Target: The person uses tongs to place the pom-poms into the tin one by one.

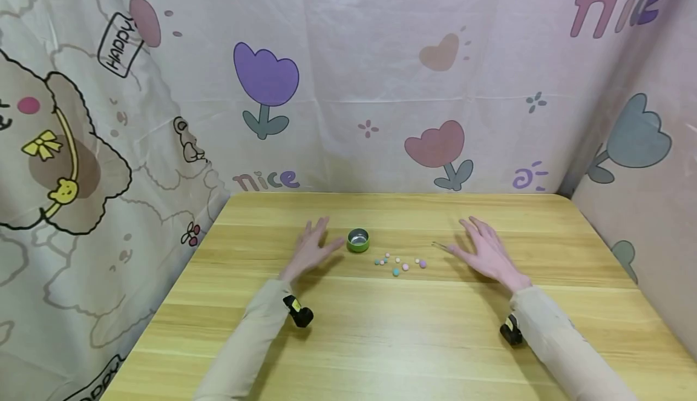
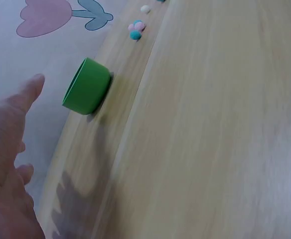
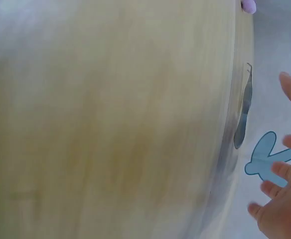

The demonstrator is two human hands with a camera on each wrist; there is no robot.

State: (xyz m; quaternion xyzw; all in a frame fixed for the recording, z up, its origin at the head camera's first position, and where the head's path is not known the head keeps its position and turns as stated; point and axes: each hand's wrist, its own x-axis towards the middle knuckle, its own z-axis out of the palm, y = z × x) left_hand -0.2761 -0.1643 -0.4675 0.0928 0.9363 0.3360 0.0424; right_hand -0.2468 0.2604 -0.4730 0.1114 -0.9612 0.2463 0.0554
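My left hand (image 1: 311,251) hovers with spread fingers just left of a small round green tin (image 1: 358,241), open at the top with a silvery inside. In the left wrist view the thumb points toward the green tin (image 2: 88,87) without touching it. On the right, my right hand (image 1: 487,256) is held over the table with its fingers spread. Below it lie metal tweezers (image 3: 243,109), apart from the fingers; the head view shows only their tips (image 1: 438,244) beyond the thumb. Between the hands lie several small pompom-like balls (image 1: 405,267) in pink, blue, white and purple.
A wooden table (image 1: 392,334) carries everything. Behind it hangs a printed curtain (image 1: 348,74) with flowers and hearts, and more printed cloth (image 1: 136,207) closes off the left side. Each sleeve bears a small black wrist camera, such as the left camera (image 1: 298,312).
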